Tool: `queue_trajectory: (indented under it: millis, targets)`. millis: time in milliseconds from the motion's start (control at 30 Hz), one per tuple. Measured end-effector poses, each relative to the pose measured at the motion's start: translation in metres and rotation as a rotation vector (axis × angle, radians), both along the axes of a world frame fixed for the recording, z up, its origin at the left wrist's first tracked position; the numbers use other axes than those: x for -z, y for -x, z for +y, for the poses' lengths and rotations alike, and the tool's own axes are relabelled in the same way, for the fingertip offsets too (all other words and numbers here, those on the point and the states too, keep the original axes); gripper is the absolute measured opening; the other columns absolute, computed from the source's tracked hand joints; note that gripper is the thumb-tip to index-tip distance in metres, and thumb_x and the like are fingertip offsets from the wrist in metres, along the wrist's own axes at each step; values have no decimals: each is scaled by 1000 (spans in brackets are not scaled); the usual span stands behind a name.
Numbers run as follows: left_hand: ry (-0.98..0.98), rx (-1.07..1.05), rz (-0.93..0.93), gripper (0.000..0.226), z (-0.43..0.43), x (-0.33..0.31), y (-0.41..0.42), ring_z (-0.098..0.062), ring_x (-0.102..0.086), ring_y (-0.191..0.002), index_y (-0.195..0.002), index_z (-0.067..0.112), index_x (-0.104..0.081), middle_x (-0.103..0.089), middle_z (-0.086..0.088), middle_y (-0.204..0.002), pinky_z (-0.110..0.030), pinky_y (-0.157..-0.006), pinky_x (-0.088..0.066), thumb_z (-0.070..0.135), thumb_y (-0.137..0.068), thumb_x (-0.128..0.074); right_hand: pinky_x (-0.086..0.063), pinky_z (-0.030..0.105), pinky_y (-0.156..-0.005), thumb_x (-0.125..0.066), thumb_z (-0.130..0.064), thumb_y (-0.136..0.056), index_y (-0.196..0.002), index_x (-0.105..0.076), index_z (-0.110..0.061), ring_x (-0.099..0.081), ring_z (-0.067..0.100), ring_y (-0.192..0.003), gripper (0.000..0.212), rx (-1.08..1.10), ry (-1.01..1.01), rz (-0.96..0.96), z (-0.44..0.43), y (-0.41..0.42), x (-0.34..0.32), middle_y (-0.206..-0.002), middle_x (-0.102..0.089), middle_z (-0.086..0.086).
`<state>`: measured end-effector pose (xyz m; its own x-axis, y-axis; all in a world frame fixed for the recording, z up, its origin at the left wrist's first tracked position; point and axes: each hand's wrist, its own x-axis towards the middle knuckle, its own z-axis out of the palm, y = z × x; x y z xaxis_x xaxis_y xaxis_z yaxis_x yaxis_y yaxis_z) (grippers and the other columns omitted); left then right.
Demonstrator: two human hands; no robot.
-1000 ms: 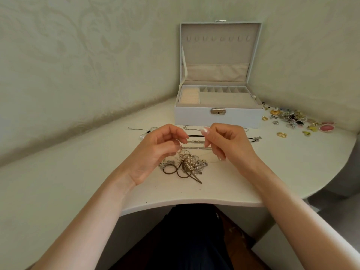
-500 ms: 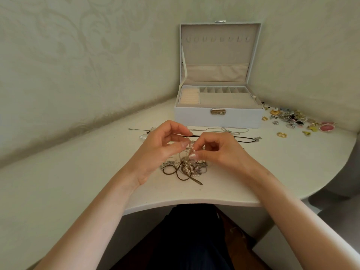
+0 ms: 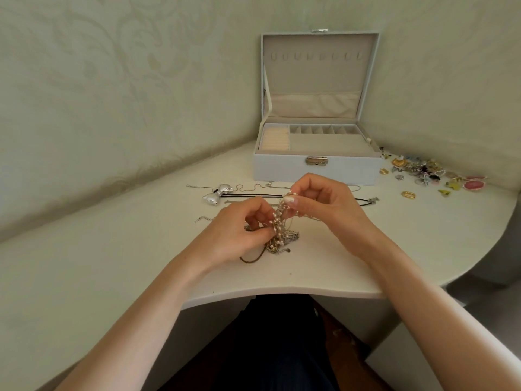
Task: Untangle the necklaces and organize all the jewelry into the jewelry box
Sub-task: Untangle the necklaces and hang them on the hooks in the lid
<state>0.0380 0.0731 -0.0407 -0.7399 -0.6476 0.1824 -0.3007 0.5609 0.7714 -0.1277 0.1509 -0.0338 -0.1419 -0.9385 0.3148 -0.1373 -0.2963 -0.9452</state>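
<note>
Necklaces (image 3: 282,225) hang pinched between left hand (image 3: 234,235) and right hand (image 3: 329,206).

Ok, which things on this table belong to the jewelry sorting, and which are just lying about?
Belong: tangled necklaces, held by left hand and right hand; jewelry box, open; bow pendant; black cord necklace; loose jewelry pile.
Just there: table; patterned wall.

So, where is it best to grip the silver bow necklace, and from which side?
Probably pinch the black cord just right of the silver bow, coming from above: there it lies straight and bare on the table, clear of the tangle.
</note>
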Motion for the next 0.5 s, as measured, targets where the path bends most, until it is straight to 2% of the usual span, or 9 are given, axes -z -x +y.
queue_trajectory:
  millis: [100,167,267,367,433,500]
  targets:
    - [-68,49,55,18,0,-1,-1,0,-50,-68,-78,25,-61,-60,16,-73,-11,-65,-38,9,-84,-65,-46,17,-61,-66,-9,-80,-82,-60,-3,-60,14,-61,9,-1,0,9,-1,-1,0,-66,-64,10]
    - [-134,75,100,17,0,-3,-2,2,-51,-68,-77,22,-60,-59,19,-70,-11,-67,-39,8,-86,-64,-43,19,-57,-68,-16,-77,-82,-61,-4,-58,16,-55,15,12,-14,37,-2,0,1,-62,-63,8]
    - [-263,74,162,15,1,-4,-3,1,-51,-67,-79,14,-57,-58,10,-72,-10,-66,-40,3,-88,-59,-39,22,-52,-68,-7,-81,-88,-61,-8,-55,16,-49,10,26,-30,75,-3,2,2,-61,-64,5]
    - [-418,46,236,15,1,-6,-5,-4,-55,-65,-79,11,-55,-59,4,-70,-15,-64,-45,0,-89,-55,-39,19,-52,-66,0,-82,-89,-61,-9,-56,13,-50,13,36,-36,100,-4,2,2,-62,-65,1]
    - [-523,55,287,14,0,-7,-7,-7,-57,-65,-79,9,-55,-62,2,-69,-19,-62,-48,-1,-90,-53,-42,20,-56,-68,-1,-82,-84,-63,-13,-56,12,-56,13,62,-18,142,-4,1,4,-66,-65,-1]
    - [-590,41,333,11,1,-8,-7,-8,-60,-64,-79,7,-56,-65,1,-68,-18,-58,-50,0,-88,-55,-44,29,-64,-74,-14,-78,-79,-66,-18,-53,18,-64,9,93,8,182,-3,0,5,-71,-64,0]
